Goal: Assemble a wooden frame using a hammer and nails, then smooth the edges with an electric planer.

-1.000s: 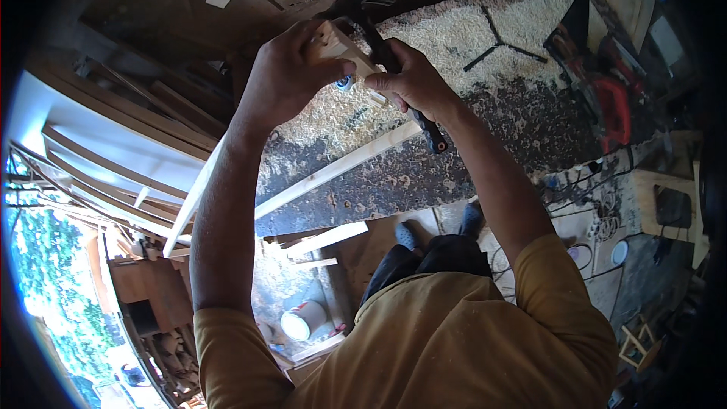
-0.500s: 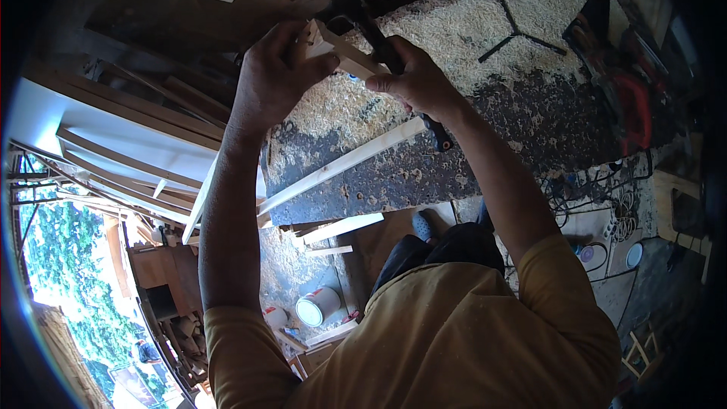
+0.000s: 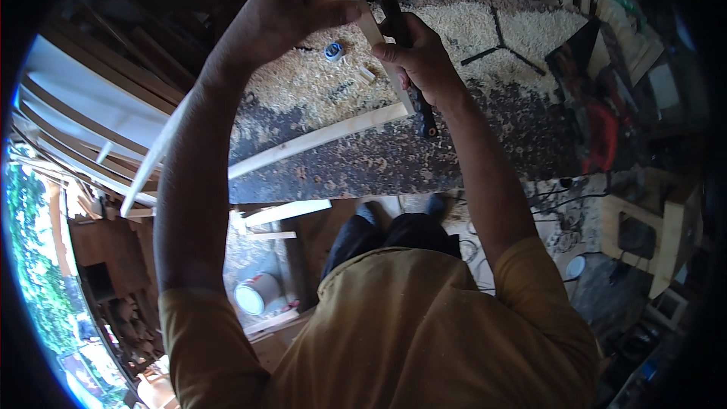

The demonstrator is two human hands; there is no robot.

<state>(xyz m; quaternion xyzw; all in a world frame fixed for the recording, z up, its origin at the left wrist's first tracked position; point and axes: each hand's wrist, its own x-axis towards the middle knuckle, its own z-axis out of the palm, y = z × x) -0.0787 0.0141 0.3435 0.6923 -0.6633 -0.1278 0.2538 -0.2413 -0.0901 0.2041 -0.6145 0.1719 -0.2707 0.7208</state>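
Note:
Held up at the far edge of the bench is a piece made of pale wooden strips (image 3: 371, 34) joined at corners. My left hand (image 3: 276, 19) is closed around its upper corner, where notches or joint ends show. A second strip (image 3: 318, 140) of it runs leftward, low over the bench. My right hand (image 3: 428, 60) grips a hammer (image 3: 429, 121) with a dark handle, its thumb pressing the wooden strip beside it. The claw hammer head points away from me, near the wooden corner.
Wood shavings cover the dark workbench (image 3: 485, 148). On it lie a blue-and-white round item (image 3: 333, 51), a small wood offcut (image 3: 366, 74), a dark three-armed piece (image 3: 500, 44) and a red-and-black tool (image 3: 602, 136). A white bucket (image 3: 257, 293) stands below, left of my legs.
Both hands, the wooden piece and the hammer now appear farther up in view, with the near strip turned steeper. The round item and small offcut have come into plain sight. Both grips are kept.

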